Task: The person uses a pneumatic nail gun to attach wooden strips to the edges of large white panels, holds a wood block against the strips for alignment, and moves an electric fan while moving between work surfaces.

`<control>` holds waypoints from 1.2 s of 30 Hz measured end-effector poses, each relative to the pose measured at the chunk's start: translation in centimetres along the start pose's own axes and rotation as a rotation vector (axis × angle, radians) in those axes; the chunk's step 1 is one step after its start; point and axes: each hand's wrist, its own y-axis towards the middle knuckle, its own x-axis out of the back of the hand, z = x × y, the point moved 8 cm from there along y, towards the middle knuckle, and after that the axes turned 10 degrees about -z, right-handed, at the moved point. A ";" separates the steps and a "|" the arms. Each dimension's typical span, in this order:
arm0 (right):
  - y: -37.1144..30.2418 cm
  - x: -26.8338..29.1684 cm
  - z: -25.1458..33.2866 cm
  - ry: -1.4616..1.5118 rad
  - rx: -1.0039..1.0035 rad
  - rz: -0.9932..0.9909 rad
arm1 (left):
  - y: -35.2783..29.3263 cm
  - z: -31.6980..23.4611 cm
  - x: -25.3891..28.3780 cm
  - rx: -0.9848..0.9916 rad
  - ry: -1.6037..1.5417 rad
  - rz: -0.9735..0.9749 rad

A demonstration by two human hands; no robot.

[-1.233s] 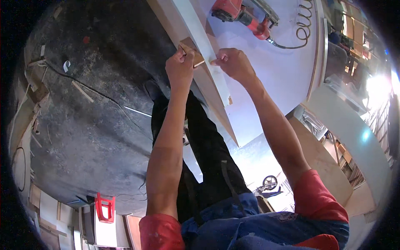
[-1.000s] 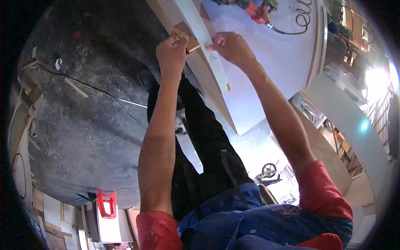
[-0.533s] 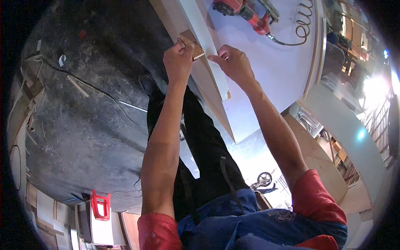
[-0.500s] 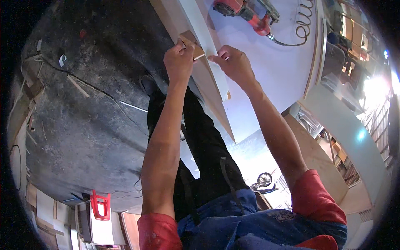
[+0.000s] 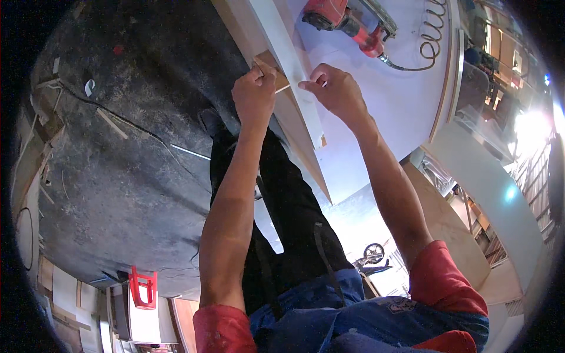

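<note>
My left hand (image 5: 254, 94) is closed on a small brown wooden block (image 5: 271, 61), which rests against the side of a long white-faced board (image 5: 286, 56). Part of the block is hidden behind the fingers. Across the board, my right hand (image 5: 338, 93) is closed, its fingers curled and its thumb reaching toward the board's white face. Whether those fingers pinch anything small cannot be made out. The board runs along the near edge of a white worktop (image 5: 376, 106), with a bare wood strip (image 5: 306, 144) below it.
A red nail gun (image 5: 353, 26) with a coiled air hose (image 5: 432, 44) lies on the worktop beyond my right hand. On the dark floor (image 5: 135, 159) are offcuts and a cable (image 5: 126, 120). A red stool (image 5: 143, 288) stands at the lower left; panels (image 5: 471, 176) lean at right.
The wooden block has tilted and shifted slightly toward me along the board. My right hand has moved a little to the right. My left hand stays almost in place.
</note>
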 end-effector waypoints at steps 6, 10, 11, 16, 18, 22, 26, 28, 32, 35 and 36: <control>0.5 0.1 0.3 -0.153 -0.027 0.012 | -0.2 -0.4 -0.1 0.046 -0.015 -0.012; 0.2 -0.1 0.8 -0.206 -0.066 -0.049 | -0.2 -0.6 -0.1 0.054 -0.013 0.010; 0.0 -0.2 0.9 -0.213 -0.072 -0.052 | -0.3 -0.8 -0.1 0.061 -0.004 0.011; 0.2 -0.8 1.4 -0.265 -0.107 0.026 | -0.3 -0.7 0.5 0.047 0.077 -0.013; 0.4 -0.5 1.2 -0.267 -0.083 0.004 | -0.5 -1.5 0.6 0.058 0.046 -0.034; 0.4 -0.8 1.2 -0.278 -0.122 -0.004 | -0.5 -2.9 1.2 -0.009 0.092 -0.059; 0.4 -0.9 2.0 -0.344 -0.141 0.052 | -0.4 -2.0 1.4 0.073 0.113 0.060; 0.4 -1.0 1.8 -0.383 -0.127 0.055 | -1.0 -2.0 2.8 0.065 -0.050 -0.113; 0.8 -1.1 0.1 -0.412 -0.124 0.054 | -4.6 -6.0 0.3 -0.083 -0.176 0.034; 0.5 -1.2 -2.2 -0.108 -0.231 0.055 | -7.1 -12.2 1.0 -0.349 -0.259 -0.253; 0.5 -1.4 -1.2 -0.107 -0.221 0.067 | -6.8 -10.9 0.8 -0.344 -0.252 -0.266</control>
